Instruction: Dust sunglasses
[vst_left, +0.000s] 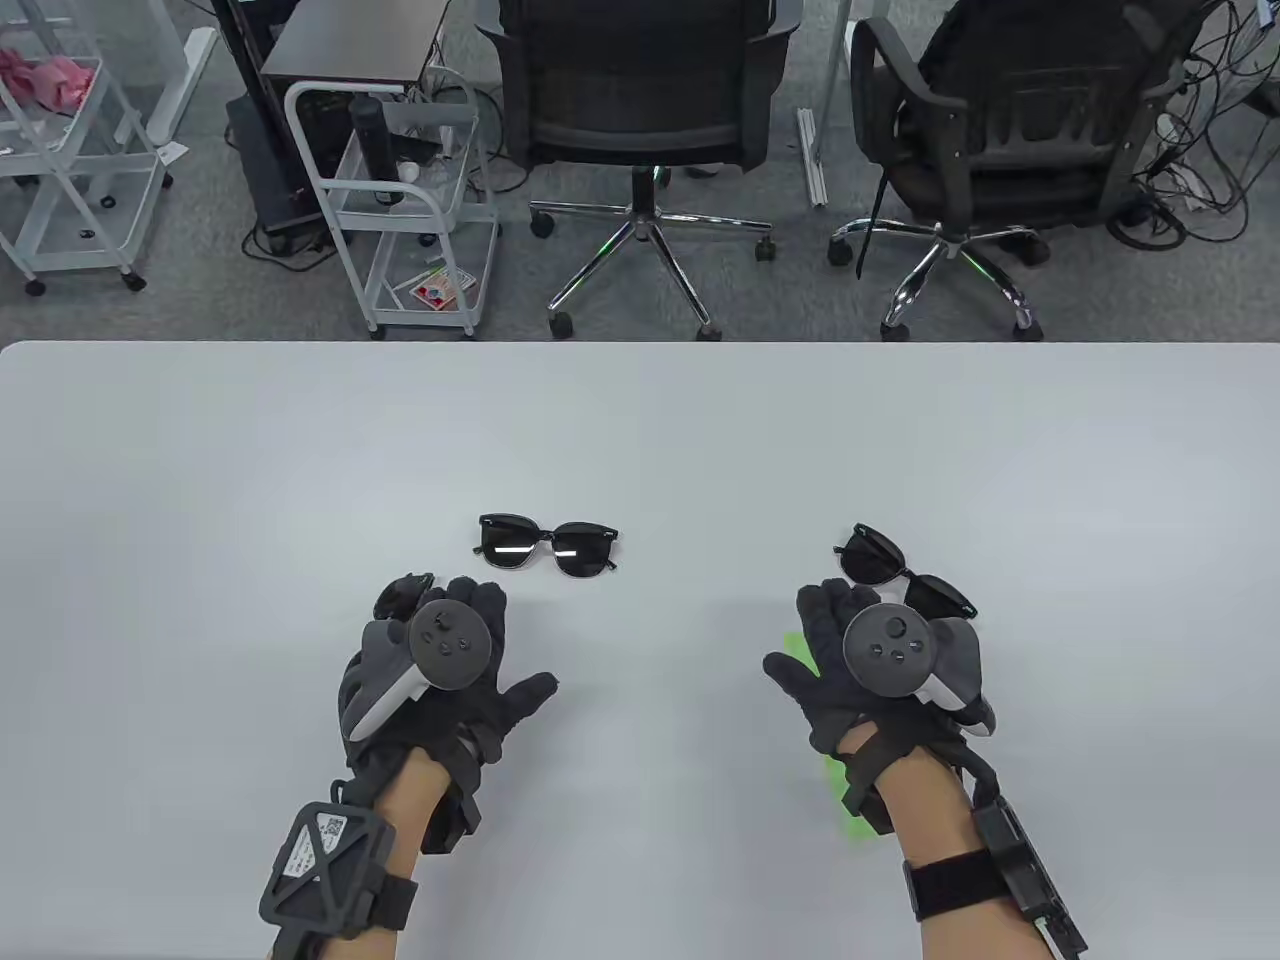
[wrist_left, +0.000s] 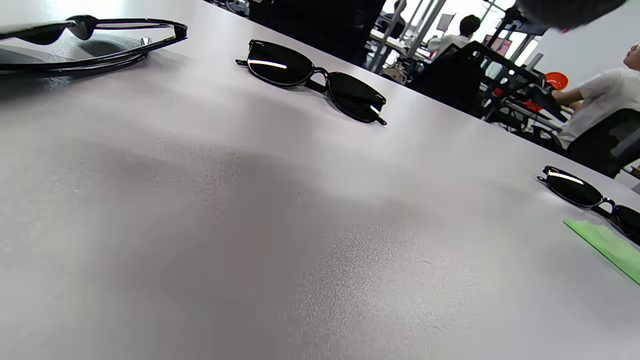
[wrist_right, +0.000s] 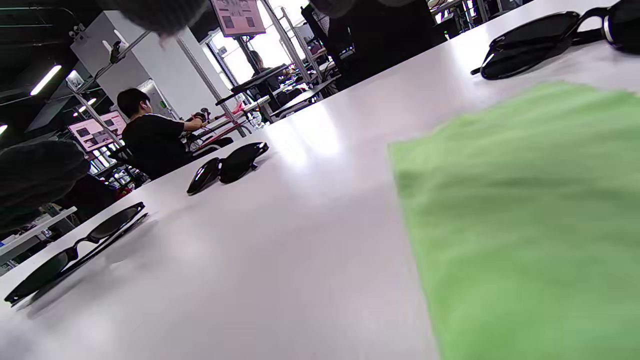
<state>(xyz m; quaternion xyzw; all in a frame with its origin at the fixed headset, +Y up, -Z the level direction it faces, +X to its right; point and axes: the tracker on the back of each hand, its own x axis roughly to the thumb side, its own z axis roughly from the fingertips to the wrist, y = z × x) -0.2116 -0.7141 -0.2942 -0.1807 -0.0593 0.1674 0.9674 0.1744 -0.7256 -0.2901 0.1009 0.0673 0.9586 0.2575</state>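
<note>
Three light, stiff, fragile sunglasses (vst_left: 548, 545) on worktop (vst_left: 640, 440), one at 12 o'clock. Best taken by frame, not lenses. Left hand (vst_left: 440, 665) and right hand (vst_left: 880, 665) relaxed, holding nothing; green cloth (wrist_right: 525, 225) beneath right.

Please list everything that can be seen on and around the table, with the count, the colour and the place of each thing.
Black plastic sunglasses: three; middle pair on the table's centre, right pair beyond the right hand, left pair under the left hand.
Green flat cloth: one, on the table beneath the right hand.
White table: one, bearing all of these.
Black office chairs: two, beyond the table.
White wire carts: two, far left.
Left hand: black glove, hovering, fingers relaxed.
Right hand: black glove, above the cloth, fingers relaxed.
</note>
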